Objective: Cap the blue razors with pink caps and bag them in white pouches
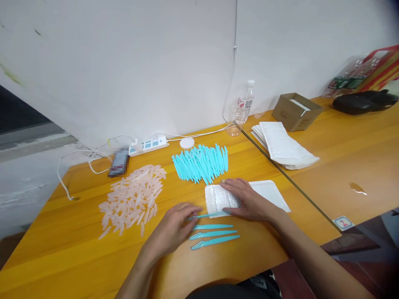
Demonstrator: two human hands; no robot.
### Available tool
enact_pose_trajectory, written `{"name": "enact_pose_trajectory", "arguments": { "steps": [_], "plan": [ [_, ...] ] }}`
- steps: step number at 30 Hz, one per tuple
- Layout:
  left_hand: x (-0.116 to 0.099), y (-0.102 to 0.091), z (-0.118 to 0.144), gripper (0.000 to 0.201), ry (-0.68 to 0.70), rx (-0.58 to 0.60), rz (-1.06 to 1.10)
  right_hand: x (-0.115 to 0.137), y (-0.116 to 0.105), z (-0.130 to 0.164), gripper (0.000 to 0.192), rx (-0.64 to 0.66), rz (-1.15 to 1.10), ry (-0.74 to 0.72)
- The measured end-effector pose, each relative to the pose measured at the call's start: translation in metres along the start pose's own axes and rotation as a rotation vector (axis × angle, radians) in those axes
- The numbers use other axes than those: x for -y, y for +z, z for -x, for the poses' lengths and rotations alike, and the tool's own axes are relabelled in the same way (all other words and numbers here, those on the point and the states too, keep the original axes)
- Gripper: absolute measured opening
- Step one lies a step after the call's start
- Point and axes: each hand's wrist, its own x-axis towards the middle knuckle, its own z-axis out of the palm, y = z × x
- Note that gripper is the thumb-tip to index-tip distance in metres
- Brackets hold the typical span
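Observation:
My left hand (174,227) pinches the wide end of a turquoise eyebrow razor (205,215) between thumb and fingers. Its thin handle points right, to the thumb of my right hand (245,200); whether the thumb grips it I cannot tell. That hand lies with fingers stretched over a white bubble mailer (271,193), on its silvery bubbled part. Three more razors (215,241) lie side by side just below, handles to the right. A heap of turquoise razors (201,162) is behind the mailer. Left of my left hand spreads a pile of pale pink blade caps (134,197).
At the back are a power strip (149,145) with white cables, a round white disc (187,143), a blurred-out dark object (119,162) and a plastic bottle (245,104). On the adjoining table (339,166) lie stacked white mailers (285,145), a cardboard box (296,112) and a black case (361,102).

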Motion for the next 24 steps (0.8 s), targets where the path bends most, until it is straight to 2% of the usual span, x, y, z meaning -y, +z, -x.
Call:
{"name": "enact_pose_trajectory", "arguments": {
  "steps": [2,4,7,10,13,16,18,21,24],
  "plan": [
    [0.007,-0.006,0.006,0.027,-0.069,-0.087,0.154,0.0,-0.001,0.002,0.086,0.046,0.012,0.018],
    [0.015,-0.003,0.007,0.028,-0.179,-0.18,0.376,0.001,0.0,0.004,0.092,0.076,0.029,0.036],
    [0.02,0.015,0.0,0.034,-0.341,-0.329,0.728,0.004,0.001,0.003,0.079,0.07,0.045,0.045],
    [0.012,0.038,-0.016,0.043,-0.43,-0.478,0.913,0.011,0.0,0.001,0.071,0.022,-0.005,0.002],
    [-0.004,0.055,-0.029,0.043,-0.443,-0.501,0.88,0.015,0.001,-0.001,0.072,-0.045,-0.078,-0.043],
    [-0.012,0.063,-0.031,0.035,-0.336,-0.436,0.6,0.016,0.005,-0.001,0.071,-0.096,-0.117,-0.073],
    [-0.009,0.061,-0.026,0.036,-0.33,-0.419,0.474,0.015,0.007,0.0,0.071,-0.107,-0.117,-0.079],
    [0.004,0.055,-0.018,0.05,-0.45,-0.405,0.516,0.014,0.01,0.001,0.073,-0.092,-0.104,-0.095],
    [0.009,0.052,-0.019,0.041,-0.463,-0.322,0.516,0.013,0.013,0.002,0.075,-0.073,-0.086,-0.115]
  ]
}}
